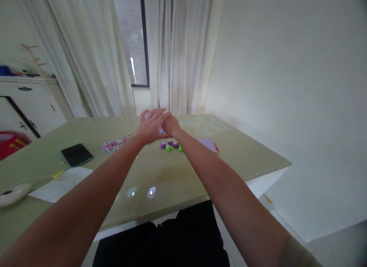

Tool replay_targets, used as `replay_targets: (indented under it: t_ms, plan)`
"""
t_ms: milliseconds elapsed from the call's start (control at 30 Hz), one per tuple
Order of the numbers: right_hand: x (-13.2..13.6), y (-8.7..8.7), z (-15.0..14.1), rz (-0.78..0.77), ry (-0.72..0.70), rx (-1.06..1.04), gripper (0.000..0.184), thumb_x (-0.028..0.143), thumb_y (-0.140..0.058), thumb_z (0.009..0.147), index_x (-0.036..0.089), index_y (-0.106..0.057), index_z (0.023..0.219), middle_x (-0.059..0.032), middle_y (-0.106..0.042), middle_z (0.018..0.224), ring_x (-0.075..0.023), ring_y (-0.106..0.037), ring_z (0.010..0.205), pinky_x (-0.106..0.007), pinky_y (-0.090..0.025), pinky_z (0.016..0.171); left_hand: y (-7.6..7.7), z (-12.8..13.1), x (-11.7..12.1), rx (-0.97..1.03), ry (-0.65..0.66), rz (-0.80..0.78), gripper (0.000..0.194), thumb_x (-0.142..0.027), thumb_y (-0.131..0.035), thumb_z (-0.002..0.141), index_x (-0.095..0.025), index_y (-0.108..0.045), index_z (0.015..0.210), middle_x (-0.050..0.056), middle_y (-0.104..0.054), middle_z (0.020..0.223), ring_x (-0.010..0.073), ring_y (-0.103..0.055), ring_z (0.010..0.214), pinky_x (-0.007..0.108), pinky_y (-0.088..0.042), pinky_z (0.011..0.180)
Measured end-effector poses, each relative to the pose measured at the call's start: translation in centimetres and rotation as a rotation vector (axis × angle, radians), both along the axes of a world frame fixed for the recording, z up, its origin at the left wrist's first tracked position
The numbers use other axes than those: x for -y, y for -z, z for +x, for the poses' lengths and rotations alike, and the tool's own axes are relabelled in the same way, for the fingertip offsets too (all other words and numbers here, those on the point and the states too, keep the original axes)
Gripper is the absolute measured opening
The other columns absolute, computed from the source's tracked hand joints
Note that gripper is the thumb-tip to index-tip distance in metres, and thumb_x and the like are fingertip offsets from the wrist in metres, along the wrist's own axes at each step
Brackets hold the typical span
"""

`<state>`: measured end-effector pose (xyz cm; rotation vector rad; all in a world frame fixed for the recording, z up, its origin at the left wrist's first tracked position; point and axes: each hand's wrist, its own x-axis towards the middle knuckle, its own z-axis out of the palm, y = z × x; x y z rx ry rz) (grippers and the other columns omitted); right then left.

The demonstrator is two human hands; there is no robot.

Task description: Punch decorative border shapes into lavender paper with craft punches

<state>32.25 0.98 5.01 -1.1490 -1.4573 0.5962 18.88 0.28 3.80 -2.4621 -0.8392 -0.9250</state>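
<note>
Both my hands meet above the far middle of the table. My left hand [151,127] is curled, fingers bent over a pale lavender piece [161,130] that looks like paper and shows only at its edges. My right hand [171,125] is closed against the left fingers at the same piece; its fingertips are mostly hidden. Just below the hands, several small purple pieces [163,145] and green pieces [168,148] with round white spots stand on the table. Beside my right forearm lie flat lavender sheets [207,144] with a red edge beneath.
A heap of tiny multicoloured bits [114,145] lies left of my hands, with loose bits scattered nearby. Further left are a black tablet [77,155], a white sheet [61,184], and a white rounded device [15,194] with a cable. The table edge [160,213] is before my lap.
</note>
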Motion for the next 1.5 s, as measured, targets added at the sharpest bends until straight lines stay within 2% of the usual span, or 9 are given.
replay_targets:
  t_ms: [133, 200, 300, 433, 633, 967, 1067, 1267, 1500]
  plan:
    - [-4.1, 0.4, 1.0, 0.017, -0.002, -0.061, 0.036, 0.055, -0.071, 0.099, 0.02, -0.064, 0.095, 0.0029, -0.065, 0.078, -0.0161, -0.08, 0.071, -0.021, -0.058, 0.062, 0.5, -1.1, -3.6, 0.642, -0.115, -0.334, 0.093, -0.056, -0.082, 0.086, -0.025, -0.043, 0.164, 0.024, -0.04, 0.174, 0.0467, -0.038, 0.158, 0.067, -0.032, 0.122]
    - [-5.9, 1.1, 1.1, 0.018, 0.0, -0.086, 0.035, 0.053, -0.064, 0.103, 0.021, -0.06, 0.09, 0.0032, -0.064, 0.078, -0.0143, -0.078, 0.067, -0.02, -0.058, 0.061, 0.5, -1.6, -5.6, 0.888, -0.051, -0.557, 0.086, -0.064, -0.08, 0.086, -0.025, -0.051, 0.157, 0.025, -0.059, 0.158, 0.0434, -0.057, 0.143, 0.063, -0.048, 0.11]
    - [-7.7, 2.8, 0.4, 0.007, -0.026, -0.096, 0.033, 0.048, -0.052, 0.11, 0.021, -0.058, 0.092, 0.0012, -0.067, 0.084, -0.0137, -0.078, 0.07, -0.022, -0.06, 0.064, 0.1, -2.3, -8.1, 0.914, 0.047, -0.713, 0.065, -0.073, -0.075, 0.083, -0.021, -0.074, 0.123, 0.017, -0.083, 0.108, 0.0319, -0.079, 0.096, 0.046, -0.063, 0.082]
    - [-7.9, 5.9, -1.1, -0.002, -0.064, 0.239, 0.043, 0.043, -0.027, 0.118, 0.02, -0.062, 0.108, -0.0038, -0.073, 0.094, -0.0146, -0.076, 0.079, -0.025, -0.06, 0.073, -1.2, -2.9, -9.8, 0.984, 0.033, -0.677, 0.034, -0.056, -0.081, 0.075, -0.023, -0.073, 0.078, 0.001, -0.073, 0.068, 0.0223, -0.07, 0.066, 0.031, -0.057, 0.059]
    - [-6.3, 10.3, -2.3, 0.014, -0.208, 0.982, 0.022, 0.032, -0.076, 0.099, 0.013, -0.074, 0.11, -0.0194, -0.072, 0.126, -0.032, -0.065, 0.122, -0.043, -0.051, 0.106, -2.9, -3.2, -9.2, 1.075, 0.024, -0.676, 0.023, -0.039, -0.087, 0.074, -0.024, -0.071, 0.071, -0.002, -0.069, 0.058, 0.0181, -0.061, 0.052, 0.028, -0.047, 0.049]
    - [-6.4, 8.3, -1.8, -0.126, -0.283, 1.127, 0.026, 0.039, -0.076, 0.096, 0.015, -0.077, 0.105, -0.0164, -0.082, 0.105, -0.0304, -0.077, 0.094, -0.036, -0.055, 0.078, -3.5, -2.8, -8.7, 1.233, 0.094, -0.791, 0.024, -0.034, -0.083, 0.076, -0.025, -0.068, 0.06, -0.002, -0.066, 0.055, 0.0171, -0.06, 0.049, 0.029, -0.049, 0.049]
    - [-6.7, 6.4, 0.0, -0.131, -0.227, 1.006, 0.026, 0.042, -0.078, 0.097, 0.017, -0.075, 0.103, -0.0116, -0.083, 0.099, -0.0264, -0.077, 0.09, -0.033, -0.053, 0.075, -4.3, -2.8, -7.7, 1.185, 0.071, -0.814, 0.028, -0.036, -0.085, 0.074, -0.026, -0.069, 0.054, -0.001, -0.066, 0.053, 0.017, -0.06, 0.049, 0.029, -0.048, 0.046]
    - [-6.3, 2.6, 3.2, -0.188, -0.329, 0.145, 0.03, 0.037, -0.093, 0.08, 0.021, -0.069, 0.09, -0.0006, -0.075, 0.073, -0.0167, -0.068, 0.063, -0.028, -0.05, 0.059, -5.2, -2.0, -6.8, 1.362, 0.21, -0.917, 0.024, -0.033, -0.08, 0.077, -0.028, -0.072, 0.055, -0.001, -0.068, 0.058, 0.0163, -0.063, 0.053, 0.031, -0.057, 0.055]
    - [-5.2, -0.1, 3.9, -0.132, -0.401, -0.314, 0.054, 0.029, -0.099, 0.063, 0.028, -0.068, 0.107, 0.0018, -0.074, 0.094, -0.0143, -0.069, 0.07, -0.028, -0.057, 0.061, -4.9, -1.4, -6.9, 1.399, 0.164, -0.882, 0.013, -0.037, -0.082, 0.075, -0.027, -0.075, 0.079, 0.0, -0.077, 0.076, 0.02, -0.077, 0.064, 0.032, -0.062, 0.055]
